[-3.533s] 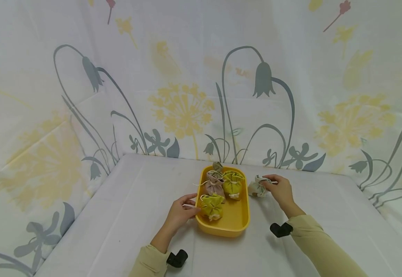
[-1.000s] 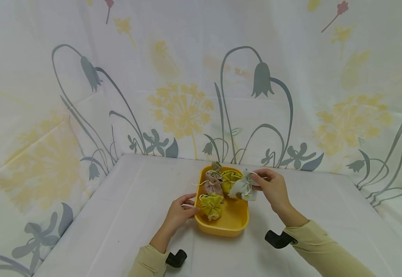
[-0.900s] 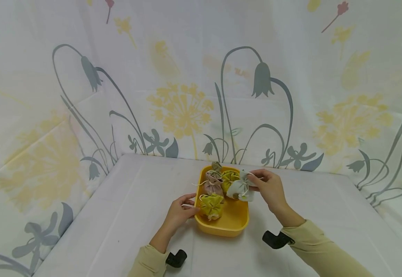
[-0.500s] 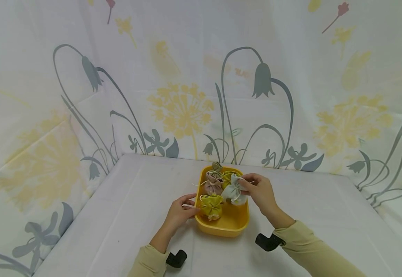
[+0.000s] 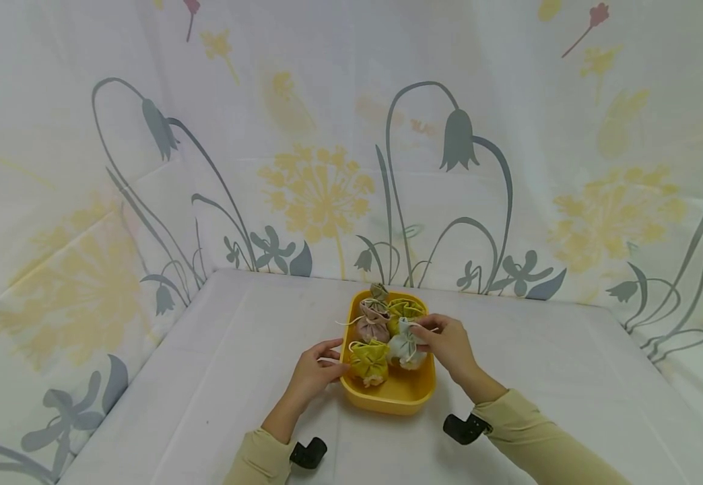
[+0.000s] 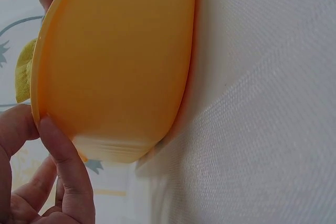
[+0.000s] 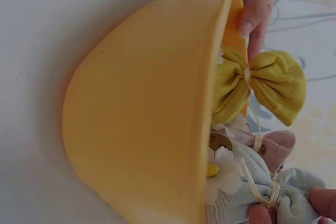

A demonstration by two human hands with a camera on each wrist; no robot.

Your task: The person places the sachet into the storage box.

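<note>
A yellow plastic tub [image 5: 388, 406] stands on the white-covered table with several small drawstring pouches in it. My left hand [image 5: 317, 370] pinches the tub's left rim between thumb and finger, as the left wrist view shows. In my right hand [image 5: 448, 342] is the gathered neck of a pale blue-grey pouch [image 7: 236, 203] that bears a white flower; its body sits inside the tub at the right. Beside it lie a yellow-green pouch [image 5: 369, 362] in front, a mauve pouch [image 5: 373, 322], another yellow-green pouch [image 5: 405, 310] and an olive pouch [image 5: 379, 291] at the back.
The white cloth [image 5: 236, 364] covers the table around the tub. Behind it rises a white curtain [image 5: 351, 222] printed with grey and yellow flowers. Each wrist carries a small black camera mount, such as the right mount [image 5: 465, 428].
My right hand has lifted the pale pouch from the table right of the tub, carried it left over the rim, and lowered it inside. The left hand has stayed at the rim.
</note>
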